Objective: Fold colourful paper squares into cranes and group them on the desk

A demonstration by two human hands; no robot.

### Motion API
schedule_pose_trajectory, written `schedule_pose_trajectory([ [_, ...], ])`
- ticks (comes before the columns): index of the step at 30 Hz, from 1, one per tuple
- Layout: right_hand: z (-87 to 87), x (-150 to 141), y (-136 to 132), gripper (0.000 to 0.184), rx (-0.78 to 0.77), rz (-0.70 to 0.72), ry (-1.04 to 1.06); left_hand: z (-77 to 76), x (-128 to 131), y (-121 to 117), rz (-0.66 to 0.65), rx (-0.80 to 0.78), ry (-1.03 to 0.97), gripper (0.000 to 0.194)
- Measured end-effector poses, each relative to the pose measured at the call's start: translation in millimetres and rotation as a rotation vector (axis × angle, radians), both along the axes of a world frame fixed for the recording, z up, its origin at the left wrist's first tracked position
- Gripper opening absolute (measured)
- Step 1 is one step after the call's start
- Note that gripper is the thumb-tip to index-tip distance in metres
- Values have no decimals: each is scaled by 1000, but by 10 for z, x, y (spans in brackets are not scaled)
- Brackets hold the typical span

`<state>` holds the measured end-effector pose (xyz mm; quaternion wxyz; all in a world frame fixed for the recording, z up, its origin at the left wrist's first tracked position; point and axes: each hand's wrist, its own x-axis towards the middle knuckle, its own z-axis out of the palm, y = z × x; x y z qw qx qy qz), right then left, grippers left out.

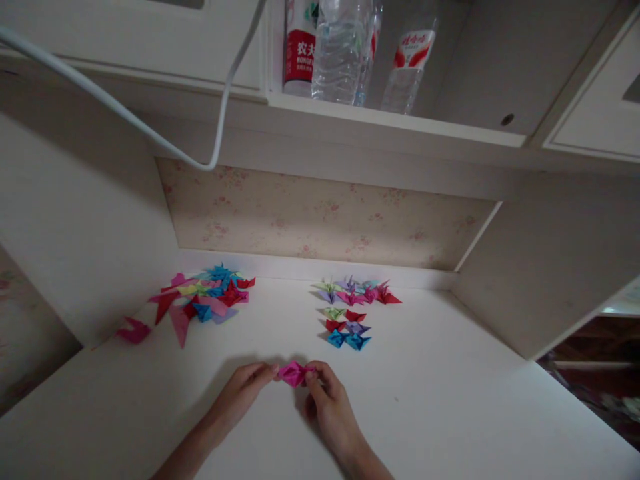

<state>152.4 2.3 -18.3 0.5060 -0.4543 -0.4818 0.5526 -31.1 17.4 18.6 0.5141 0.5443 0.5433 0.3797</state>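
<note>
A bright pink folded paper crane (293,374) is held between my two hands, just over the white desk (400,427). My left hand (246,385) pinches its left tip with thumb and fingers. On the other side, my right hand (327,403) grips the right tip, its fingers curled. Beyond my hands lies a small group of paper cranes (347,328) in green, red, purple and blue. Behind that sits a row of more cranes (353,292).
A heap of colourful folded paper pieces (210,297) lies at the back left, with one pink crane (134,330) apart from it. An open shelf (400,127) overhead holds several plastic bottles (337,53). A white curved lamp arm or cable (150,133) hangs at upper left.
</note>
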Motion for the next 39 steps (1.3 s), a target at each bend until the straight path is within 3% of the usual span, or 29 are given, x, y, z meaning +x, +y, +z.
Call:
schedule_pose_trajectory([
  [5, -17, -1, 1, 36, -30, -2, 38, -88, -15, 37, -34, 1, -52, 42],
  [13, 0, -20, 14, 36, -61, -27, 67, 29, 13, 3, 37, -62, -80, 42],
  [18, 100, 26, -20, 35, -71, -95, 154, -47, -30, 46, 84, -109, -121, 49],
  [23, 306, 661, 215, 32, 77, -440, 214, -108, -62, 89, 137, -129, -222, 51],
  [27, 352, 1436, 626, 33, 47, -609, -101, -102, -28, 79, 138, -84, -161, 53],
  [32, 280, 2067, 1022, 27, -34, -578, -288, -175, -21, 113, 117, -95, -116, 56],
  [39, 131, 2318, 1238, 20, -144, -469, -444, -228, -41, 152, 100, -95, -95, 56],
])
